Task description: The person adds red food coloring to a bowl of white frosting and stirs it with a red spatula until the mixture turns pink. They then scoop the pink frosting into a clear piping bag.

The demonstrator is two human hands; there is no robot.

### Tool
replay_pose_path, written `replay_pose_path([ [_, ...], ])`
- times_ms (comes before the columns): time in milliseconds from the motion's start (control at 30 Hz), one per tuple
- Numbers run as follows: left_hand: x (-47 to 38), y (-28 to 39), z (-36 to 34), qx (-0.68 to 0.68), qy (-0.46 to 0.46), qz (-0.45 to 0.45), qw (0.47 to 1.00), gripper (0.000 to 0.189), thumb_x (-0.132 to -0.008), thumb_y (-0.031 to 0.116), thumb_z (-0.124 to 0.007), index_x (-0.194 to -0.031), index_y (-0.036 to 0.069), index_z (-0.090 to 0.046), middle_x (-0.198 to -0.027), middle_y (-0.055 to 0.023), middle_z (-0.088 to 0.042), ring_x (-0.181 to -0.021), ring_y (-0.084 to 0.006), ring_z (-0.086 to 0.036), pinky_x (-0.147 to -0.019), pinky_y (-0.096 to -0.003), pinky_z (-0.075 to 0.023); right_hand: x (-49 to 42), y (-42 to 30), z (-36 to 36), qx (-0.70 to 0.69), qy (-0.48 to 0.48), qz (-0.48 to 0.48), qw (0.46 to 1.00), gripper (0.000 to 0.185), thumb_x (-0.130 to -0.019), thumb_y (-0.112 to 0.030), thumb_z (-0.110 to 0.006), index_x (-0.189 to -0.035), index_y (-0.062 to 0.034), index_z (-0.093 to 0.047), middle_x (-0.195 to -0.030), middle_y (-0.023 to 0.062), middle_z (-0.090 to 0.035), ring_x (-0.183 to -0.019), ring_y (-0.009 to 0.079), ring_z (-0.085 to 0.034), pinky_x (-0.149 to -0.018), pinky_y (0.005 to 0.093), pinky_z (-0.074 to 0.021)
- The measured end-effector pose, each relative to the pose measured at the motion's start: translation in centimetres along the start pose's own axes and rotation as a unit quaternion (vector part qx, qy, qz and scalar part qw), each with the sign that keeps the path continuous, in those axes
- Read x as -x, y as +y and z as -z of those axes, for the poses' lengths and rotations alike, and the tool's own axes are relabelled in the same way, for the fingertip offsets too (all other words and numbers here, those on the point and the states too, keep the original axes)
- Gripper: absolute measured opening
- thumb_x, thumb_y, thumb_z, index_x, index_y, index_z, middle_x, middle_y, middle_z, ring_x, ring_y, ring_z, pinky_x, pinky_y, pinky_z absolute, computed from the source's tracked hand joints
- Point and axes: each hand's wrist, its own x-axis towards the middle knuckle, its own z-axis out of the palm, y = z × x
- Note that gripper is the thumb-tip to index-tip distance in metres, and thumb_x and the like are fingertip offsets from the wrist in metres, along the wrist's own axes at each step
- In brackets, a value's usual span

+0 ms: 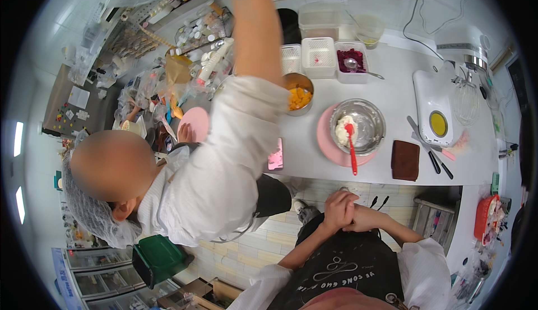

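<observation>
My left hand [340,211] and my right hand [365,217] are clasped together in front of my black apron [349,264], below the table's front edge; no tool shows in them. Which hand lies on top is hard to tell. Beyond them on the table, a metal mixing bowl [372,121] stands on a pink round turntable [325,142]. White cream [344,135] lies at the bowl's left side, with a red spatula [353,154] resting in it and its handle over the rim. A folded brown cloth [405,160] lies to the right.
A co-worker [201,184] in a hairnet stands close at the left, one arm raised across the table. Behind are a bowl of orange pieces [299,98] and plastic baskets [318,58]. Knives [435,161], a white scale [424,95] and a stand mixer [466,49] are at the right.
</observation>
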Motion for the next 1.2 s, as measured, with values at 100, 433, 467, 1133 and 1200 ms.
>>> replay_pose_path([
  [100,0.6,-0.5,-1.0,-0.021,-0.018,0.085,0.996,0.025,-0.095,0.02,-0.052,-0.103,0.005,-0.07,-0.101,-0.0153,-0.069,-0.091,-0.0363,-0.065,-0.084,-0.0453,-0.0502,3.1,0.2,1.6,0.004,0.012,0.039,0.999,0.047,-0.085,-0.024,-0.074,-0.125,-0.0029,-0.062,-0.136,0.0218,-0.052,-0.123,0.0393,-0.051,-0.106,0.0413,-0.0428],
  [433,10.6,-6.0,2.7,-0.159,-0.148,0.184,0.959,0.028,-0.093,0.025,-0.063,-0.116,0.01,-0.067,-0.113,-0.0137,-0.068,-0.105,-0.0356,-0.064,-0.089,-0.0433,-0.0517,4.3,-1.6,-1.6,-0.092,0.142,-0.011,0.986,0.021,-0.091,-0.02,-0.069,-0.106,-0.0048,-0.069,-0.084,0.0098,-0.072,-0.075,0.018,-0.068,-0.072,0.0319,-0.0538],
  [467,12.0,-6.5,3.1,-0.142,-0.14,0.185,0.962,0.028,-0.092,0.025,-0.064,-0.116,0.01,-0.067,-0.112,-0.0137,-0.068,-0.106,-0.0355,-0.064,-0.089,-0.0429,-0.0517,4.1,-1.7,-2.3,-0.081,0.139,-0.018,0.987,0.017,-0.09,-0.017,-0.069,-0.101,-0.004,-0.067,-0.084,0.009,-0.071,-0.077,0.0181,-0.069,-0.075,0.032,-0.054],
  [1133,25.1,-10.6,5.9,-0.128,-0.022,0.287,0.949,0.026,-0.09,0.024,-0.067,-0.11,0.008,-0.072,-0.103,-0.0178,-0.071,-0.088,-0.0323,-0.071,-0.078,-0.0412,-0.0559,2.1,-3.9,-6.3,0.117,0.05,0.037,0.991,0.038,-0.092,-0.026,-0.064,-0.126,-0.0083,-0.059,-0.117,0.0163,-0.06,-0.107,0.0349,-0.061,-0.093,0.0442,-0.0477],
  [1200,25.4,-10.6,5.9,-0.117,-0.014,0.291,0.949,0.025,-0.089,0.024,-0.067,-0.109,0.008,-0.072,-0.102,-0.0176,-0.071,-0.088,-0.0333,-0.07,-0.078,-0.0419,-0.0559,2.1,-3.8,-6.2,0.12,0.055,0.034,0.991,0.039,-0.092,-0.026,-0.064,-0.126,-0.0079,-0.059,-0.119,0.0173,-0.061,-0.11,0.0372,-0.06,-0.095,0.0446,-0.0473],
])
